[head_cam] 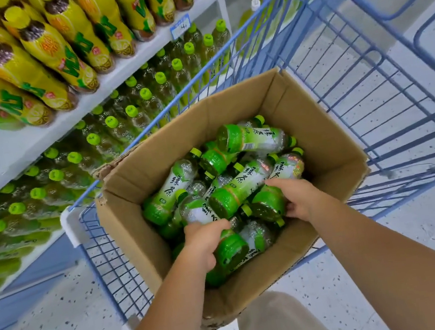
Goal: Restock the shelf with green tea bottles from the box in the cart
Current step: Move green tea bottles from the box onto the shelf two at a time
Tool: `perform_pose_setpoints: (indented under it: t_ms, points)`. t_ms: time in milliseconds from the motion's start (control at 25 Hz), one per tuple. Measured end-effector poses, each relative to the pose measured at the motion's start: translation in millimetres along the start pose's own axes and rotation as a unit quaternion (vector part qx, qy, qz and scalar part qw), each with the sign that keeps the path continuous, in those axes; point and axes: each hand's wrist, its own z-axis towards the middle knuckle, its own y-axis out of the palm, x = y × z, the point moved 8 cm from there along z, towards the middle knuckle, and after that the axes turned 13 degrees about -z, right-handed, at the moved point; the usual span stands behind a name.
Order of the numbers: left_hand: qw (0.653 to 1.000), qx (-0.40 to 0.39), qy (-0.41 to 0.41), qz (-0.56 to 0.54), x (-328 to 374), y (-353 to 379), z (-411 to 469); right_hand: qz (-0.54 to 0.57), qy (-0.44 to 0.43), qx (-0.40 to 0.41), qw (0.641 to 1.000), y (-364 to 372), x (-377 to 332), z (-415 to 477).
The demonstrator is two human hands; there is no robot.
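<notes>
Reaching into the box (318, 132) that is sitting in the cart (369, 91), the left hand (205, 240) is gripping a green tea bottle (234, 250) at the box's near side, while the right hand (297, 195) is wrapping round a second bottle (268, 202) just beside it. Many loose bottles (252, 138) are lying in the box. The shelf (113, 78) left of the box is looking well filled, so restocking is probably partway along, with plenty remaining.

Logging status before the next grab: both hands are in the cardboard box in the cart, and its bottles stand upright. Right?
No. The head view shows both hands, left hand and right hand, in the cardboard box in the cart, but its bottles lie on their sides in a loose heap.
</notes>
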Motion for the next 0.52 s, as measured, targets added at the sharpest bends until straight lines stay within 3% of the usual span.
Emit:
perform_pose_setpoints:
  t_ms: [200, 360, 520]
  points:
    - [0.997, -0.061, 0.043, -0.023, 11.9, -10.1, -32.2, 0.009, -0.038, -0.071, 0.997, 2.9, -0.9, -39.3]
    - [0.987, -0.114, 0.116, -0.012, 31.1, -14.7, -73.7, -0.047, -0.106, -0.160, 0.980, 21.6, -8.9, -85.3]
    - [0.975, -0.136, 0.178, -0.002, 48.1, -31.8, -115.1, -0.083, -0.157, -0.162, 0.971, 32.1, -10.3, -126.3]
